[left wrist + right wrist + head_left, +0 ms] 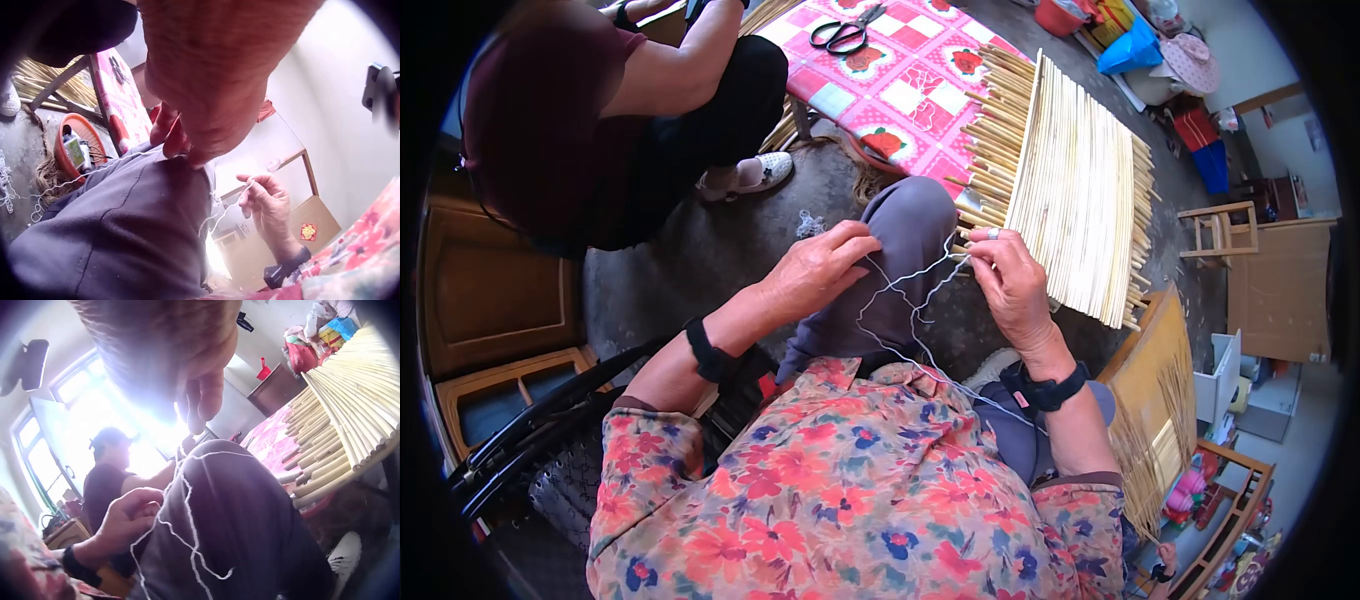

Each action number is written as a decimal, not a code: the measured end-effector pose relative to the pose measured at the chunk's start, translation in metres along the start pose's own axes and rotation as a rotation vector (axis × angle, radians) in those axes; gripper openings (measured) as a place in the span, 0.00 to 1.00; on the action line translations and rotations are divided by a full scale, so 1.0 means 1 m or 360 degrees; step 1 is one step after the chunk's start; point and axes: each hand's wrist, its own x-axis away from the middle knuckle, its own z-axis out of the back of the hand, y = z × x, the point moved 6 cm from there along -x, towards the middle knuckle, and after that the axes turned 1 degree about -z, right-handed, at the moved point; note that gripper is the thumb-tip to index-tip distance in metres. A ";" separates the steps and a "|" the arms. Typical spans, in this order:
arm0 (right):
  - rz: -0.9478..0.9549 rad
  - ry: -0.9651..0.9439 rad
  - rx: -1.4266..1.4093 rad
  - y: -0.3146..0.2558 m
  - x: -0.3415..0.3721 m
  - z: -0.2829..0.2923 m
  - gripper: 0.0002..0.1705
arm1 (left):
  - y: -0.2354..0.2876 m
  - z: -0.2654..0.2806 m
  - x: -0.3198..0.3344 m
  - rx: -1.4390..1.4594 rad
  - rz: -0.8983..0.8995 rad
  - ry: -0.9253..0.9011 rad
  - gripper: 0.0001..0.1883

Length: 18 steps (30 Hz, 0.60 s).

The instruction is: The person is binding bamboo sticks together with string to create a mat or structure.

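White string [189, 509] is strung between both hands over the person's raised knee [912, 215], in loose, crossing strands that trail down to the lap. At the left side of the knee, the left hand [820, 262] pinches part of the string, fingers bent. The right hand [1012, 282] pinches another part between thumb and fingertips, just right of the knee; a ring shows on one finger. Beside that hand lies a mat of pale peeled stalks [1080, 180], its uneven ends over the table edge. A tangle of string [6, 187] lies on the floor.
A low table with a pink checked cloth [905, 120] stands ahead, black-handled scissors [845, 36] on it. Another person [550, 120] sits at the left. An orange basket [94, 134] is under the table. A wooden board with thin stalks [1145, 400] is at the right.
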 end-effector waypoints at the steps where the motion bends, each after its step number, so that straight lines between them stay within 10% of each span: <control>1: -0.0171 -0.0036 -0.0174 0.003 0.001 -0.001 0.08 | -0.004 -0.002 0.001 -0.0001 0.0007 0.0000 0.13; 9: -0.0521 -0.0179 -0.0345 0.017 0.009 -0.005 0.06 | -0.027 0.021 0.004 0.0331 0.0025 -0.0056 0.04; 13: -0.0219 -0.0303 -0.0172 0.010 0.007 -0.020 0.09 | -0.068 0.034 0.016 0.1064 0.0763 0.0326 0.01; 18: -0.0126 -0.0352 0.0120 0.006 0.006 -0.025 0.14 | -0.145 0.056 0.049 0.0797 0.1127 0.0806 0.05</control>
